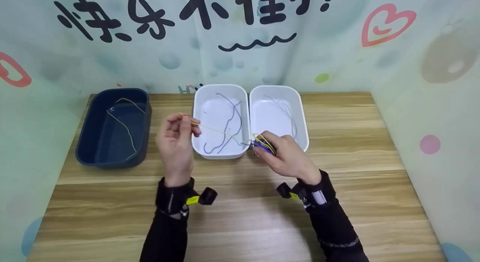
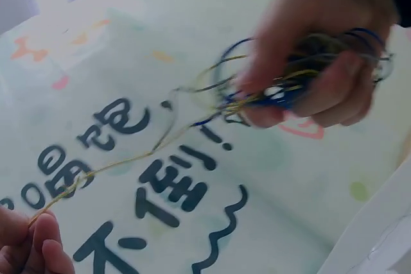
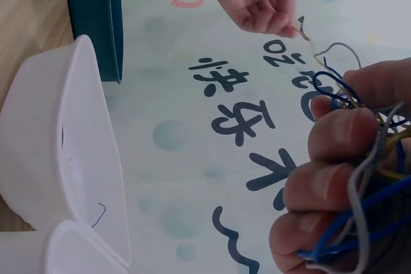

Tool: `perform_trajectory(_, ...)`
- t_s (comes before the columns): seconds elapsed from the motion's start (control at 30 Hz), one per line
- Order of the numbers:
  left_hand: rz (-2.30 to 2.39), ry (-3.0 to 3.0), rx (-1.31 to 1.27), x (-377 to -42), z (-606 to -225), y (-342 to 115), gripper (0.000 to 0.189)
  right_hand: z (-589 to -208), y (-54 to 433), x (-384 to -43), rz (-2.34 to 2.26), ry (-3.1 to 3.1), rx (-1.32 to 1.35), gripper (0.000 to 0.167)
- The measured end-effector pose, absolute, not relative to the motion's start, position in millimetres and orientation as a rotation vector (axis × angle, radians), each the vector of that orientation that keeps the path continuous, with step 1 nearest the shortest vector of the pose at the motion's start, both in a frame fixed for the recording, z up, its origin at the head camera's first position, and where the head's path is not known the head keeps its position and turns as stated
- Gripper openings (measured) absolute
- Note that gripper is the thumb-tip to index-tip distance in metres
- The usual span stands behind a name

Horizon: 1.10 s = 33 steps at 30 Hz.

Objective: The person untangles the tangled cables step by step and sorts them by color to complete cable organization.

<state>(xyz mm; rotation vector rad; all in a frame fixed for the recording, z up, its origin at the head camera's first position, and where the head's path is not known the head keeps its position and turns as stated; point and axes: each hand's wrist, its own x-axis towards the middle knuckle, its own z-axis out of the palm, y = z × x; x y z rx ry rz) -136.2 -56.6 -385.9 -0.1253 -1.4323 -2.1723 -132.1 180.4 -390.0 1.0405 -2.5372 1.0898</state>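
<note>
Between thumb and fingertips my left hand (image 1: pixel 176 143) pinches one end of a yellow wire (image 2: pixel 122 161). The wire runs across, above the middle white bin, to a tangled bundle of wires (image 3: pixel 361 190) in blue, yellow and grey. My right hand (image 1: pixel 287 155) grips that bundle in curled fingers, with loops sticking out past the knuckles. Close to the bundle, a grey strand and a blue one cross the yellow wire. Part of the bundle is hidden inside the right palm.
A navy bin (image 1: pixel 83 142) at the left holds yellow wires. Blue wires (image 1: pixel 240 119) lie in the middle white bin (image 1: pixel 196 142). Beside it stands another white bin (image 1: pixel 305 136) with pale grey wires. A printed cloth (image 1: pixel 330 48) hangs behind the wooden table (image 1: pixel 240 224).
</note>
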Motion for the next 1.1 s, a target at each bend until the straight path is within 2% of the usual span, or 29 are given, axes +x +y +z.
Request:
perform_trajectory(0.23, -2.204, -1.374, -0.121, -140, -385, -67, 0.005, -390, 180, -133, 1.082, -2.53, 1.052, 0.011)
perform_trajectory(0.47, -2.183, -1.402, -0.104, -143, -387, -71, 0.017, -389, 185, -134, 1.071, -2.534, 1.033, 0.009)
perform_trajectory(0.8, -2.151, -1.436, -0.045, -146, -389, -78, 0.018, -385, 192, -135, 1.035, -2.5, 1.03, 0.006)
perform_trajectory(1.1, -2.177, -1.435, -0.042, -147, -391, -80, 0.003, -382, 198, -135, 1.033, -2.49, 0.996, 0.004)
